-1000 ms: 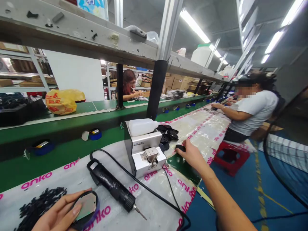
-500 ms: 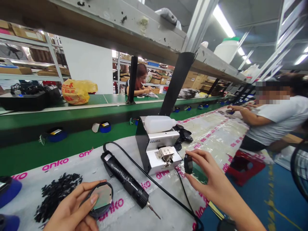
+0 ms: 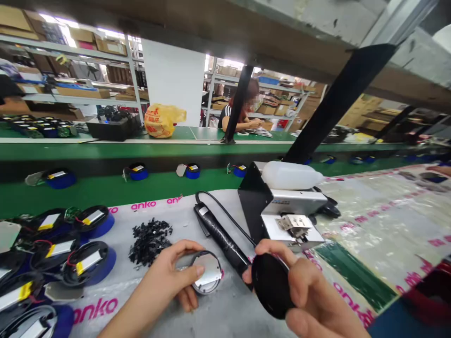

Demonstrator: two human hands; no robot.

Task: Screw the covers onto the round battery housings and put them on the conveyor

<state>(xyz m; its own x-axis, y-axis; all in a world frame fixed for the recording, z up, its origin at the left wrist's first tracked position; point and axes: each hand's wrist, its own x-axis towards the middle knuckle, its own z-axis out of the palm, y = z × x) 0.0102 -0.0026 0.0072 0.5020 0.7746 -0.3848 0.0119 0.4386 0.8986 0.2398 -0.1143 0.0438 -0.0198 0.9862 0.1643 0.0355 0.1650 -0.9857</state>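
My left hand (image 3: pixel 181 274) is closed around a round housing with a silvery plate (image 3: pixel 208 272) set in its open face, the thumb lying on the plate. Just to its right, my right hand (image 3: pixel 310 291) grips a round black cover (image 3: pixel 270 285) by the edge, its flat dark face showing. The two parts are apart. Behind them lies a black electric screwdriver (image 3: pixel 225 241), its tip hidden behind the cover and fingers. A pile of small black pieces (image 3: pixel 150 240) lies beyond my left hand.
A metal screw feeder (image 3: pixel 292 225) carries a white plastic bottle (image 3: pixel 291 175). Several blue housings with batteries (image 3: pixel 92 265) crowd the left side. More housings (image 3: pixel 138 172) sit on the green conveyor (image 3: pixel 158 188). A slanted black post (image 3: pixel 338 103) rises behind the feeder. A person (image 3: pixel 243 112) sits across.
My view has turned left. My right hand has brought the black cover from beside the screw feeder to close beside the housing, and the cover's flat face now shows. My left hand keeps its hold.
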